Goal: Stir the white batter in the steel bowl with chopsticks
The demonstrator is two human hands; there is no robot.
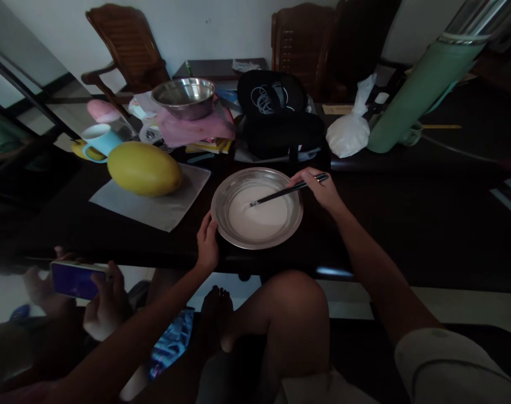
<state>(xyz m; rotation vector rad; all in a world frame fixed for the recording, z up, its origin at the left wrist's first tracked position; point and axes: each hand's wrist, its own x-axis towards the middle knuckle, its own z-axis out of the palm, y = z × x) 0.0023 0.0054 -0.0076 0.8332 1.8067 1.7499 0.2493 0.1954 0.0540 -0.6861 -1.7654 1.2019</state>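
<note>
A: Centre of frame: steel bowl point(222, 219) holding pale white batter point(258, 216), set on a dark table point(407, 224) close to the near edge.

B: And the hands?

A: Left hand point(207, 244), at lower centre-left, curled against the bowl's near-left rim, thumb on the edge. Right hand point(320, 188), right of centre, pinched shut around dark chopsticks point(287, 192), tips dipped into the batter near its middle.

B: Room around the bowl?

A: Right of the bowl, a wide bare stretch of dark tabletop reaching toward the right edge of frame. Left of it, a white cloth point(154, 207) with a yellow melon point(144, 168) lying on top, near the bowl but apart. Just above, a black bag point(281, 126) with a white cable coiled on top, close to the far rim.

B: Farther back?

A: Upper centre-left, a second steel bowl point(183, 96) resting on pink cloth; a blue cup point(99, 140) at left. Upper right, a white plastic bag point(348, 134) beside a leaning green tube point(415, 90). Wooden chairs along the top edge.

B: Anything below the table edge?

A: Lower left, another person's hands around a lit phone point(76, 279). Bottom centre, a bent knee and a bare foot.
</note>
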